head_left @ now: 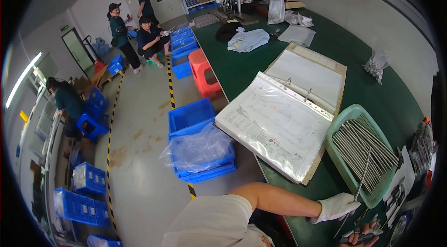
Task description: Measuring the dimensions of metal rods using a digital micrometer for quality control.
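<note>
While gloved left hand (336, 206) pinches thin grey rod (362, 177) | right hand (361, 236) grips caliper (368, 235)

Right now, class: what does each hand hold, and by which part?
The gloved left hand pinches a thin metal rod below its middle. The bare right hand holds a small tool; the exact grip cannot be told.

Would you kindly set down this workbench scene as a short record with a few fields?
Left hand: white-gloved left hand pinches a thin metal rod that slants up over the basket.
Right hand: bare right hand at the lower edge grips a small dark tool; its kind cannot be told.
Basket: pale green plastic basket filled with similar metal rods.
Binder: open ring binder with sleeved sheets, left of the basket.
Surface: green table.
Floor: blue crates beside the table.
</note>
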The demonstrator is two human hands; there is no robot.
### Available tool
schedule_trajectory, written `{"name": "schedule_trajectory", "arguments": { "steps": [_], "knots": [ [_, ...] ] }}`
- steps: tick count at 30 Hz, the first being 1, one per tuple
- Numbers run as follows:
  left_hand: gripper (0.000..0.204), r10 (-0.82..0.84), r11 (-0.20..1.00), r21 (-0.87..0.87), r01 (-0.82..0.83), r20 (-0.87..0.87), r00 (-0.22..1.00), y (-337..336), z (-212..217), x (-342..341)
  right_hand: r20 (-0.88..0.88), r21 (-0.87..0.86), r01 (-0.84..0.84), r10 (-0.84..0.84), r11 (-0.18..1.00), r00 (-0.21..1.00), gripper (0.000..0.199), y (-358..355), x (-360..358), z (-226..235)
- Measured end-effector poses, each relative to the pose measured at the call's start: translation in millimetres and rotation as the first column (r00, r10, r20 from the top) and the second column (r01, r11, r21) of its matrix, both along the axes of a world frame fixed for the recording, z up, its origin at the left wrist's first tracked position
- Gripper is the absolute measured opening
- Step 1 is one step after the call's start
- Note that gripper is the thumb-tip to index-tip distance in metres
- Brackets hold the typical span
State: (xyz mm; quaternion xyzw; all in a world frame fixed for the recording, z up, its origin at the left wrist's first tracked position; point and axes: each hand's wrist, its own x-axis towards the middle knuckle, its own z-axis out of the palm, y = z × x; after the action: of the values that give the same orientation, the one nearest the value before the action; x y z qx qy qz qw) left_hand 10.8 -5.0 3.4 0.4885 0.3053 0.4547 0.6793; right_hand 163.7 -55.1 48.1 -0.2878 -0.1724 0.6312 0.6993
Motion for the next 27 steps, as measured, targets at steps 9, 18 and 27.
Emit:
{"name": "schedule_trajectory", "arguments": {
  "steps": [9,18,27],
  "knots": [
    [0.037,0.005,1.0,0.027,-0.005,-0.021,1.0,1.3,-2.3,0.6,0.067,-0.054,0.035,-0.031,0.998,0.997,0.045,0.8,5.8,-4.8],
    [0.037,0.004,0.999,0.033,-0.002,-0.037,0.999,1.6,-0.4,-0.1,-0.129,-0.017,-0.02,0.018,1.0,0.991,0.034,1.4,8.6,-6.8],
    [0.037,-0.004,1.0,0.012,0.005,-0.039,0.999,1.2,1.2,-1.1,-0.144,0.026,-0.026,0.03,0.999,0.989,0.036,0.8,5.5,-3.3]
  ]
}}
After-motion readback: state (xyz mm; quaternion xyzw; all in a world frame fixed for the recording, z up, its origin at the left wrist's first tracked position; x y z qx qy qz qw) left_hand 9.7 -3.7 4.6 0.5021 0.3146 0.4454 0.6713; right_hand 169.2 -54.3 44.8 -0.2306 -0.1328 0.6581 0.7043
